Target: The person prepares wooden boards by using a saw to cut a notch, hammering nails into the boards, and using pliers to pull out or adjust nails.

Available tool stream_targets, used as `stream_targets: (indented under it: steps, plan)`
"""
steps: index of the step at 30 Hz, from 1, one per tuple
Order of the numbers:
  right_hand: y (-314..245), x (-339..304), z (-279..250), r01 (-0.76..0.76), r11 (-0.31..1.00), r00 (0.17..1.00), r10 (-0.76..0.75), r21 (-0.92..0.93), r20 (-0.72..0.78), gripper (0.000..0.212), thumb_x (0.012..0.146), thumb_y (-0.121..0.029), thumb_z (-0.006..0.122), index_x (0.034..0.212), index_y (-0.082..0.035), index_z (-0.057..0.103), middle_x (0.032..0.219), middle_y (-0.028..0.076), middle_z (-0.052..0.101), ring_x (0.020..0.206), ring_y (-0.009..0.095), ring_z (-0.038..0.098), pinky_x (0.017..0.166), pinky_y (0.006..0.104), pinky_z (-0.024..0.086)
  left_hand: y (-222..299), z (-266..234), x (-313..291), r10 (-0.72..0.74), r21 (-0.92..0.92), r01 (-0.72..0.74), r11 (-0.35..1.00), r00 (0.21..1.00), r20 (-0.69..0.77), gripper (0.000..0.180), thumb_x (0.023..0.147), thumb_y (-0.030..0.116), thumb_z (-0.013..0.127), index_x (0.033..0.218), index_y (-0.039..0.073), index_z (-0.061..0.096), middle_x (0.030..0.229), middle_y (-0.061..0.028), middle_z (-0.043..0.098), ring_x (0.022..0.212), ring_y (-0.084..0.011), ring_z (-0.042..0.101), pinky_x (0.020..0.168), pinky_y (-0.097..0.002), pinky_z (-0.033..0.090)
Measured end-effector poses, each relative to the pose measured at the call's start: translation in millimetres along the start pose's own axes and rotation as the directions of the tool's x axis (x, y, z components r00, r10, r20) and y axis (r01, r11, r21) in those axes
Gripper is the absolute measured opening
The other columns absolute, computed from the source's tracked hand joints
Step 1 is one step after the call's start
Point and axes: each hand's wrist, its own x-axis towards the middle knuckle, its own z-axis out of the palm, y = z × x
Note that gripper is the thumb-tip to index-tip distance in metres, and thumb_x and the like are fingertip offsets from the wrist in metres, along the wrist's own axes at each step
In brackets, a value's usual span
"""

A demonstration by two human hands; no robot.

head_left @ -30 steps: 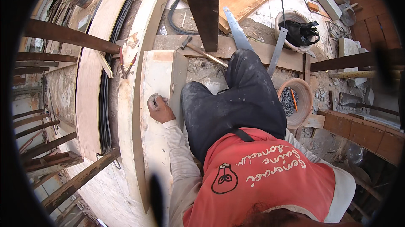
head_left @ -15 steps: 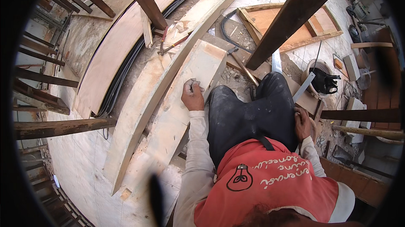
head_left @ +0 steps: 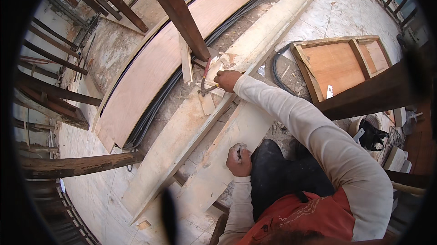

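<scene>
My right hand (head_left: 227,81), arm stretched across the pale timbers, is closed on one handle of red-handled pincers (head_left: 203,91). The pincers lie with their handles spread on a long pale beam (head_left: 169,129), beside wood chips and a small offcut (head_left: 207,105). My left hand (head_left: 239,161) rests as a curled fist on a nearer pale board (head_left: 214,165), next to my knee. Whatever its fingers hold, if anything, is hidden.
Dark timber posts (head_left: 175,13) slant up around me. Left of the beam lie a curved plywood strip (head_left: 141,79) and black cables (head_left: 157,104). At the right are a wooden frame panel (head_left: 330,67), a saw blade (head_left: 329,91) and a black bag (head_left: 374,133).
My right hand has left my right thigh and reached forward and left to the pincers. My left hand stays curled on the board. The view has shifted, and my right arm now covers the hammer.
</scene>
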Motion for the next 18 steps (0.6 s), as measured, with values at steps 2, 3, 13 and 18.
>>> stream_targets:
  steps: [2, 3, 13, 18]
  plan:
    - [32, 40, 32, 0.003, 0.972, 0.993, 0.024, -0.236, 0.113, 0.027, 0.091, -0.016, 0.059, 0.116, -0.007, 0.066, 0.117, 0.016, 0.065, 0.111, 0.035, 0.065, 0.092, 0.0458, 0.053, 0, 5, 1, 0.005, 0.03, -0.006, 1.0, 1.0, 0.017, 0.014, 0.094, 0.005, 0.057, 0.1, -0.007, 0.061, 0.087, -0.0143, 0.069, 0.065, -0.0165, 0.067, 0.06, -0.0279, 0.054]
    - [44, 51, 45, -0.058, 0.959, 0.978, 0.11, -0.277, 0.175, 0.031, 0.092, -0.017, 0.059, 0.121, -0.008, 0.066, 0.124, 0.015, 0.064, 0.115, 0.031, 0.064, 0.092, 0.0455, 0.051, -2, 7, 1, -0.004, 0.048, 0.003, 0.999, 1.0, 0.012, 0.013, 0.094, 0.005, 0.057, 0.099, -0.007, 0.06, 0.087, -0.014, 0.069, 0.065, -0.0168, 0.067, 0.059, -0.0285, 0.055]
    - [33, 55, 59, 0.009, 1.0, 0.955, -0.003, 0.019, -0.297, 0.02, 0.094, -0.018, 0.055, 0.107, -0.01, 0.068, 0.109, 0.014, 0.059, 0.108, 0.032, 0.061, 0.082, 0.0513, 0.046, 6, 3, -6, -0.076, 0.131, 0.077, 0.988, 0.997, -0.01, 0.012, 0.093, 0.006, 0.056, 0.097, -0.005, 0.058, 0.084, -0.0145, 0.067, 0.063, -0.0189, 0.067, 0.057, -0.031, 0.057]
    - [-19, -4, -48, 0.271, 0.908, 0.801, -0.029, 0.319, -0.598, 0.023, 0.089, -0.019, 0.065, 0.109, -0.008, 0.064, 0.105, 0.014, 0.057, 0.098, 0.032, 0.062, 0.082, 0.0472, 0.048, 19, 4, 5, -0.014, 0.132, 0.016, 0.991, 1.0, -0.015, 0.012, 0.093, 0.005, 0.054, 0.097, -0.005, 0.058, 0.087, -0.0155, 0.067, 0.061, -0.0183, 0.066, 0.058, -0.0298, 0.056]
